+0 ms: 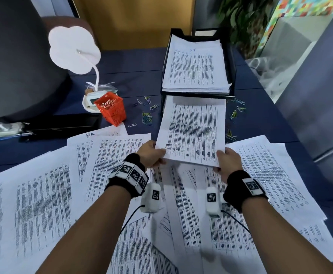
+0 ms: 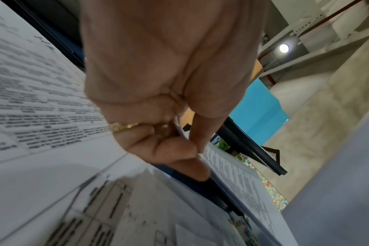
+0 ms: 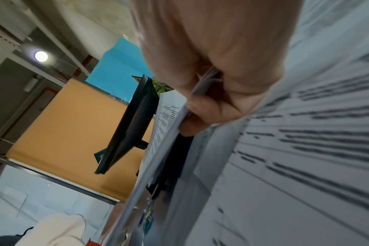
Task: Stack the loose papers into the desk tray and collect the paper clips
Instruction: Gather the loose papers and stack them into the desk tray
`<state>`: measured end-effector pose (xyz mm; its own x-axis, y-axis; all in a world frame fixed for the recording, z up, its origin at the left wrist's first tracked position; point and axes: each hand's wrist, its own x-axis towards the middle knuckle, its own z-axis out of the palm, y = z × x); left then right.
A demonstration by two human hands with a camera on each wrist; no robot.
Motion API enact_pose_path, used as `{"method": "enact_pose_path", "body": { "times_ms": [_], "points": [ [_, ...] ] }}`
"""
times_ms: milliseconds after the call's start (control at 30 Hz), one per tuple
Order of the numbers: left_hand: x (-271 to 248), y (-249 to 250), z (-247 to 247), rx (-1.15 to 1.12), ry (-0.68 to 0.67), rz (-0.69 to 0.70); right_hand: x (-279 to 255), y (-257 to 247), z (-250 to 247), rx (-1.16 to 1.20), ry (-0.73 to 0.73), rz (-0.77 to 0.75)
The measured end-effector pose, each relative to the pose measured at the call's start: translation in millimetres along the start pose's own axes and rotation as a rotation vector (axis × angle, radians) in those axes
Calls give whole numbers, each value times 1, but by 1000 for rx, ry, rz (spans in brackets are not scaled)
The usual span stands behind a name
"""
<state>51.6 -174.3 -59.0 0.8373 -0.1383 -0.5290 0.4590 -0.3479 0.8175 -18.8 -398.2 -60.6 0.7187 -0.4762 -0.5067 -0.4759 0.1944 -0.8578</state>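
Both hands hold a thin stack of printed papers (image 1: 193,131) above the desk, its far edge at the lower tier of the black desk tray (image 1: 231,62). My left hand (image 1: 154,155) pinches the near left corner of the stack (image 2: 238,179), thumb on top. My right hand (image 1: 224,159) grips the near right corner of the same stack (image 3: 169,126). The tray's upper tier holds a pile of papers (image 1: 196,66). Several loose printed sheets (image 1: 43,198) cover the near desk. Coloured paper clips (image 1: 147,115) lie left of the tray, and more paper clips (image 1: 237,108) lie to its right.
An orange mesh pen cup (image 1: 111,108) stands left of the clips, beside a white cloud-shaped lamp (image 1: 73,49). A dark chair back (image 1: 19,56) fills the far left. A clear plastic bag (image 1: 264,70) lies at the right desk edge, near a grey cabinet (image 1: 319,95).
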Motion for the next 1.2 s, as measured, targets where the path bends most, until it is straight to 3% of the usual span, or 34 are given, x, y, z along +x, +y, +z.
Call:
{"method": "enact_pose_path", "body": {
  "times_ms": [167,333,533,733,867,1100,1200],
  "points": [
    [12,19,7,-58,85,73,6,-28,1,58,-49,-32],
    [27,32,11,-101,120,128,13,-36,2,105,-218,40],
    [41,34,13,-111,132,150,33,-46,9,259,-134,70],
    [49,18,1,384,125,194,60,-65,16,296,-89,43],
    [53,12,-3,1016,92,100,78,-77,28,394,-41,29],
    [63,9,6,1035,-18,-15,105,-84,44,585,102,40],
    [60,9,6,1133,-65,6,109,-88,53,589,126,16]
  ]
}}
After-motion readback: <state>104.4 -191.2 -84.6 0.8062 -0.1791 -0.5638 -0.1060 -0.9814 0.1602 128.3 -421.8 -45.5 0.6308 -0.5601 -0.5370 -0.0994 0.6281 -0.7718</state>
